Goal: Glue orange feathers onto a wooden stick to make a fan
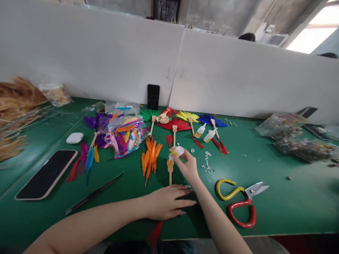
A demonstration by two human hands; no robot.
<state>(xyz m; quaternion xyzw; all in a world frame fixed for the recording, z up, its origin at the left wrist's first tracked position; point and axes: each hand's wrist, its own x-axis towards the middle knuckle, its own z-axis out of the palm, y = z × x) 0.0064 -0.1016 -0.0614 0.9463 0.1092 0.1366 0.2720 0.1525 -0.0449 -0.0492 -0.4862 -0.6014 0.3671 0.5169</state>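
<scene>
My right hand [189,165] grips a small white glue bottle [178,152], tipped so that its nozzle points down at the head of a wooden fan handle [170,167]. Whether the nozzle touches the wood I cannot tell. Flat over the lower end of this handle lies my left hand [169,201], fingers stretched out and apart. A red tassel [155,233] shows below it at the table's front edge. Just left of the handle is a bunch of orange feathers [150,158]. Small white beads [207,163] are scattered to the right of my right hand.
Finished feather fans, such as a red one [177,127], line the back with two more glue bottles [200,130]. Scissors [242,201] lie right, tweezers [94,194] and a phone [46,174] left. A bag of feathers [127,135] sits centre-left. A white partition [106,60] stands behind.
</scene>
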